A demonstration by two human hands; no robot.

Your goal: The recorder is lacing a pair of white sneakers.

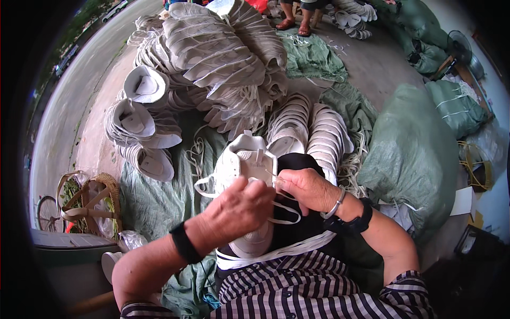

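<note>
A white sneaker upper (256,165) rests on my lap, its heel opening pointing away from me and its toe toward me. My left hand (239,206) is closed over its middle, fingers curled in a pinch around the white shoelace. Thumb and forefinger of my right hand (308,187) pinch a thin, stick-like thing at the upper's right edge; it is too small to name. A loop of shoelace (206,187) stands out on the left, and another hangs below the right hand. More white laces (276,256) lie across my lap.
A tall heap of white shoe uppers (218,48) stands ahead, with nested stacks (130,123) at its left and more stacks (326,135) just beyond my lap. Green sheeting (146,199) covers the floor. Full green sacks (411,154) stand right; a woven basket (101,204) sits left.
</note>
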